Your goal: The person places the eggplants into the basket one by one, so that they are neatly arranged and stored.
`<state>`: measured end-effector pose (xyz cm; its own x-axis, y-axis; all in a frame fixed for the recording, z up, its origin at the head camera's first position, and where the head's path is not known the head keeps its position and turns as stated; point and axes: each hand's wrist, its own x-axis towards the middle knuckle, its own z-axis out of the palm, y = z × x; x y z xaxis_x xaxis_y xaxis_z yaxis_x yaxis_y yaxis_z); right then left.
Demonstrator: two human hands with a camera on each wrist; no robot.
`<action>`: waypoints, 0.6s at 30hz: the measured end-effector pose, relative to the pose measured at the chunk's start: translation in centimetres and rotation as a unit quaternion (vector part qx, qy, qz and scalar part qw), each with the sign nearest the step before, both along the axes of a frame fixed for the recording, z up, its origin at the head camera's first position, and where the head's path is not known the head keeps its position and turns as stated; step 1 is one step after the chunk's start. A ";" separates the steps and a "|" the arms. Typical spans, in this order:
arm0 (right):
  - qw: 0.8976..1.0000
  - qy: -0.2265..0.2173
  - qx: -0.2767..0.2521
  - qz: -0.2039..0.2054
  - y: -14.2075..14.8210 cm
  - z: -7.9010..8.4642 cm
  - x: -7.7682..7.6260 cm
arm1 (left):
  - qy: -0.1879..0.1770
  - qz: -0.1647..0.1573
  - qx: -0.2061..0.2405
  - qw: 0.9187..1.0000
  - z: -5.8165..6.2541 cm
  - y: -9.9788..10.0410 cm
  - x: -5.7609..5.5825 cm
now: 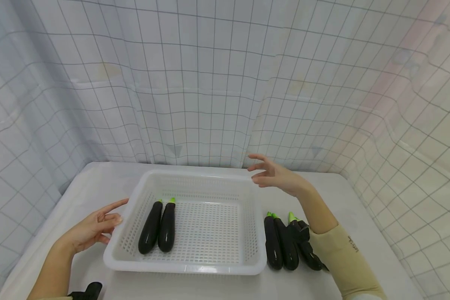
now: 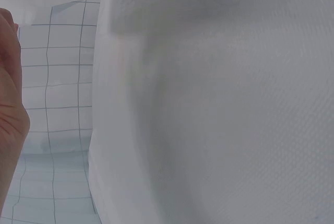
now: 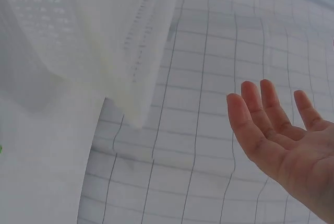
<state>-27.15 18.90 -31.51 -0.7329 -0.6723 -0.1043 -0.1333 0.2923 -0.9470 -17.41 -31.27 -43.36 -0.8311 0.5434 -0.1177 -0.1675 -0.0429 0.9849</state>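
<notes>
1. White surface (image 1: 105,179); gridded curtain (image 1: 210,104) behind.
2. Left grip (image 1: 90,230): fingers loosely spread, beside the basket (image 1: 185,267); contact unverifiable. Judged nearer.
3. Basket: between both grips, long axis left-right; two eggplants (image 1: 150,228) inside.
4. Right grip (image 1: 276,175): spread, empty, near far right corner.

White, grid-lined sheets (image 1: 217,96) surround a white-covered table (image 1: 341,198); the right-hand sheet looks creamier.
</notes>
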 end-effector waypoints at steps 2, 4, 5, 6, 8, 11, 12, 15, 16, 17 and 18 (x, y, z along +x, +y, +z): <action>1.000 0.004 0.000 -0.011 1.4 -0.2 0.2 | 0.000 -0.001 0.001 1.000 -0.1 0.0 0.0; 1.000 0.010 -0.002 -0.030 2.7 -0.4 0.5 | 0.001 -0.002 0.003 1.000 -0.2 0.0 -0.1; 0.999 0.012 -0.004 -0.038 3.4 -0.5 0.6 | 0.001 -0.002 0.002 1.000 -0.2 0.0 -0.1; 0.999 0.015 -0.006 -0.045 4.1 -0.7 0.7 | 0.001 -0.001 0.001 1.000 -0.2 0.0 -0.1; 0.998 0.020 -0.010 -0.057 5.3 -1.1 1.0 | 0.000 0.001 -0.001 1.000 -0.1 0.0 -0.1; 0.997 0.024 -0.015 -0.067 7.1 -1.7 1.4 | 0.001 0.004 0.000 1.000 -0.1 0.0 0.0; 0.997 0.026 -0.016 -0.070 7.6 -1.9 1.5 | 0.002 0.004 0.003 1.000 -0.1 0.0 0.0; 0.996 0.034 -0.014 -0.081 9.0 -2.4 1.9 | 0.006 0.003 0.013 1.000 0.0 0.1 0.1; 0.996 0.036 -0.013 -0.085 9.4 -2.6 2.1 | 0.008 0.003 0.016 1.000 0.0 0.1 0.1; 0.995 0.039 -0.010 -0.090 9.9 -2.9 2.2 | 0.010 0.001 0.019 1.000 0.0 0.1 0.1; 0.995 0.041 -0.003 -0.095 10.3 -3.1 2.4 | 0.011 0.002 0.019 1.000 0.0 0.1 0.1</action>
<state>-24.78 29.19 -34.58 -0.8528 -0.5211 -0.0344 -0.1535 0.3131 -0.9372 -17.27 -31.17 -43.40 -0.8350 0.5446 -0.0788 -0.1458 -0.0808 0.9860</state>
